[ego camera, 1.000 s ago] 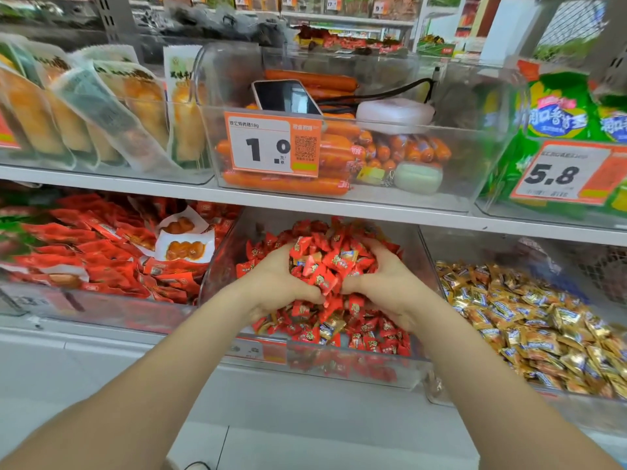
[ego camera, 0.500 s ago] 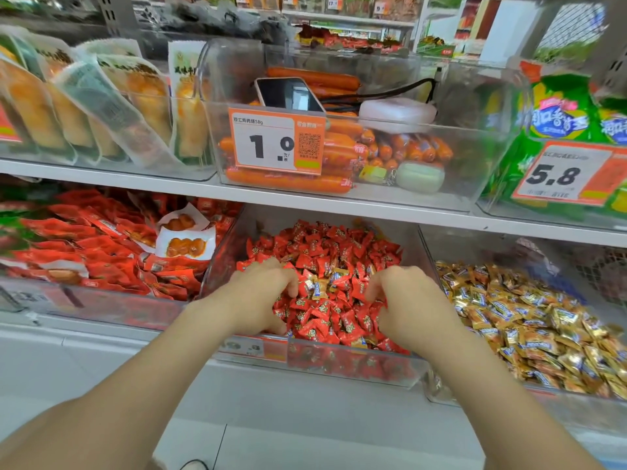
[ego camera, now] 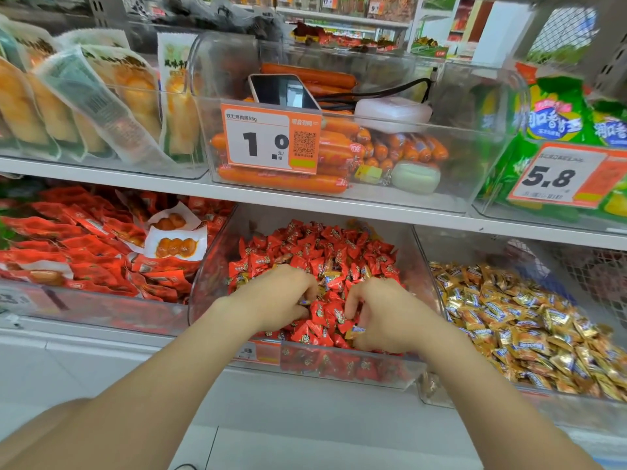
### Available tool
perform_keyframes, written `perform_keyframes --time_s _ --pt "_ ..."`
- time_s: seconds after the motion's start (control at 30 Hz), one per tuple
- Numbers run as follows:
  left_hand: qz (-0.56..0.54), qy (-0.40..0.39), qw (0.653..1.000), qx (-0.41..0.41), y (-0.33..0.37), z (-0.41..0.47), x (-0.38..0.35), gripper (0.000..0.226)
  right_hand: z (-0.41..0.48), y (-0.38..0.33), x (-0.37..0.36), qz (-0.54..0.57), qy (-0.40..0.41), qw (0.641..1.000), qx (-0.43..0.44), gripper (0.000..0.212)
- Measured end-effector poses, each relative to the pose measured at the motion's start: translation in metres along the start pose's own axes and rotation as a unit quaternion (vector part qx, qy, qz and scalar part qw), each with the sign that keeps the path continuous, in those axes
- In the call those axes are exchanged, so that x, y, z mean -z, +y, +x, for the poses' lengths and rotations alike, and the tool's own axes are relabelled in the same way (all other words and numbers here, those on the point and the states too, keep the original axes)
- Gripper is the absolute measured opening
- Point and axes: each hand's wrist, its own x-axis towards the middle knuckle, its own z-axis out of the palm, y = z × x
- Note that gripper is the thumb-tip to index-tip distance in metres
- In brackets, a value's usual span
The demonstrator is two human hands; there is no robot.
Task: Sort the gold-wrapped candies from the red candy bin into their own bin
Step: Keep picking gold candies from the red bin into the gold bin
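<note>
Since half a second ago both hands have been drawn closer together over the front of the red candy bin (ego camera: 203,286), and the heap lifted a second ago has been dropped back. The left hand (ego camera: 274,300) is seen knuckles up, its fingers curled into the red candies (ego camera: 325,245); whether anything is gripped cannot be told. At 3 o'clock of it, the right hand (ego camera: 386,317) is seen with thumb and fingers clamped on a gold-wrapped candy (ego camera: 356,330) at the pile's front. Another gold piece (ego camera: 331,276) is seen among the red at 12 o'clock of the hands. The gold candy bin (ego camera: 458,245) is set just beside, at 3 o'clock
</note>
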Motion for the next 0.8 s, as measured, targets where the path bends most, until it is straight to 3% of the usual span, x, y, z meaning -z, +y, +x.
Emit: perform_keyframes --time_s 0.1,0.27,0.37,0.47,0.6,0.73,0.8 --pt "-0.027 -0.001 1.0 -0.002 0.002 -0.001 0.004 0.005 -0.016 0.0 0.017 0.078 -0.001 0.997 -0.016 0.015" --pt "-0.069 0.022 0.996 0.061 -0.006 -0.009 0.013 0.018 -0.003 -0.003 0.014 0.121 0.108 0.987 -0.011 0.03" --pt "-0.092 0.062 0.989 0.094 -0.015 -0.012 0.015 0.024 0.011 -0.009 0.008 0.089 0.11 0.99 0.023 0.024" --pt "-0.084 0.057 0.988 0.116 -0.019 -0.011 0.012 0.018 0.024 -0.019 0.004 0.063 0.136 0.987 0.056 0.05" --pt "-0.029 -0.004 0.996 0.087 -0.017 -0.006 0.004 0.053 0.044 -0.032 -0.006 0.053 0.227 0.971 0.049 0.021" --pt "-0.004 0.036 0.996 0.085 -0.016 0.004 -0.004 0.016 0.052 -0.031 -0.011 -0.044 0.169 0.985 -0.017 0.033" --pt "0.011 0.029 0.995 0.097 -0.015 0.007 -0.004 0.023 0.052 -0.029 -0.009 -0.064 0.147 0.987 -0.03 0.033"
